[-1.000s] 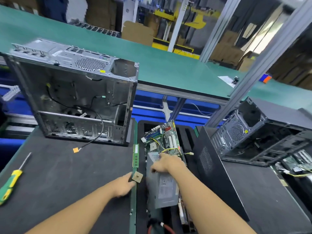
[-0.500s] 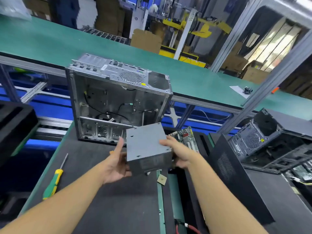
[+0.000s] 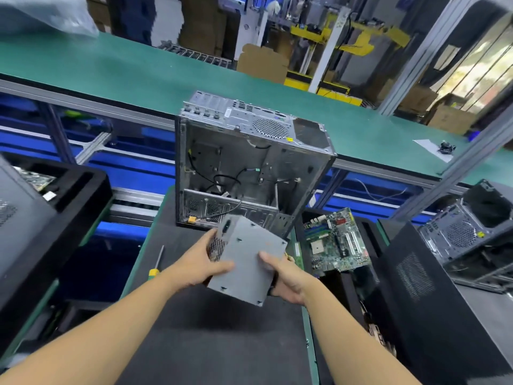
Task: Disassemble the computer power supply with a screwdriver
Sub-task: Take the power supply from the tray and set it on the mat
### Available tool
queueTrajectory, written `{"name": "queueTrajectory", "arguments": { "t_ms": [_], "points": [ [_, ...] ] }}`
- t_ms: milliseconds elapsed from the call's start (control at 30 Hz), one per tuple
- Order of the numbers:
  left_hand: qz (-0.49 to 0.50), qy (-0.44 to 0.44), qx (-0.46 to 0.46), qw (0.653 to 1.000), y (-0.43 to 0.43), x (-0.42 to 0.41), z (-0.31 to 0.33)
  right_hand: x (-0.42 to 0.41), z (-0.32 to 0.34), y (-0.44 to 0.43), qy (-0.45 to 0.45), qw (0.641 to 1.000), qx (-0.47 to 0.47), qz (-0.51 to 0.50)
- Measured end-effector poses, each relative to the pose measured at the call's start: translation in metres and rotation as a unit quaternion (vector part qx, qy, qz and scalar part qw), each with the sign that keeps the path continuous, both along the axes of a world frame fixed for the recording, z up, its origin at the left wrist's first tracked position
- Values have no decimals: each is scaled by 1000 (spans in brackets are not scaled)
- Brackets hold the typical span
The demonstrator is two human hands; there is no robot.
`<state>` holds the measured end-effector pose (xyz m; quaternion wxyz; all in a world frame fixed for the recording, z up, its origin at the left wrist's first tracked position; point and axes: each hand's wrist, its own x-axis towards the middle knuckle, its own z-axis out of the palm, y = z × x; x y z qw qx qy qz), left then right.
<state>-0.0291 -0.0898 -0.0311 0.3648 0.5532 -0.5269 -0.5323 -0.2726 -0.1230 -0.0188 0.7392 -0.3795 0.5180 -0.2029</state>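
A grey metal power supply (image 3: 245, 257) hangs tilted above the black mat (image 3: 211, 337), held between both hands. My left hand (image 3: 201, 263) grips its left side by the fan grille, thumb across the top face. My right hand (image 3: 286, 279) grips its right edge, thumb on top and fingers underneath. A screwdriver (image 3: 157, 262) with a yellow and green handle lies on the mat to the left of my left hand, its handle partly hidden by my forearm.
An empty open computer case (image 3: 249, 168) stands upright at the mat's far edge. A motherboard (image 3: 336, 243) lies in a black tray to the right, beside a black side panel (image 3: 422, 295). Another case (image 3: 472, 232) sits far right. A black foam tray (image 3: 55, 207) stands left.
Both hands lifted the power supply out of the right tray and brought it over the mat. It has since tilted and turned, showing its grille side. The view has swung left.
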Motion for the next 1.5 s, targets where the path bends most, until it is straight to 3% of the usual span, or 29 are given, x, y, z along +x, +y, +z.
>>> {"name": "queueTrajectory", "arguments": {
  "t_ms": [67,133,200,267,333,400,533,667,767,867,1000,1067,1167,1267,1333,1367,1500],
  "points": [
    [-6,-222,-95,970,6,-2,3,2,-5,5,52,999,-4,9],
    [-39,-407,-202,890,8,-4,2,2,-11,8,98,995,3,-11],
    [-99,-497,-251,824,6,1,0,1,-11,9,131,991,-2,1],
    [-137,-528,-241,802,6,13,-4,4,-5,9,210,972,-74,72],
    [-162,-531,-235,798,5,18,-7,6,1,4,326,902,-215,182],
    [-188,-532,-243,789,-1,18,-4,17,6,2,332,855,-314,246],
    [-216,-508,-246,797,-13,23,2,28,4,2,260,884,-331,204],
    [-225,-499,-239,802,-12,18,-9,11,-8,10,295,861,-343,232],
    [-212,-433,-181,857,-10,23,-16,5,-11,14,289,870,-330,225],
    [-178,-286,-102,936,-3,33,-22,9,-6,11,305,865,-320,238],
    [-133,-207,-44,968,4,37,-33,11,-4,13,328,851,-321,254],
    [-129,-207,-33,969,6,39,-37,14,-3,13,382,807,-358,274],
    [-135,-218,-50,965,8,40,-35,30,-1,9,470,686,-461,309],
    [-140,-247,-113,952,7,31,-25,61,-2,12,480,638,-501,334],
    [-123,-296,-172,932,7,23,-18,73,-1,15,473,640,-514,318],
    [-122,-310,-188,924,6,19,-15,72,1,14,458,659,-512,307],
    [-145,-298,-220,917,-3,14,-5,46,11,6,318,791,-465,241]
  ]
}}
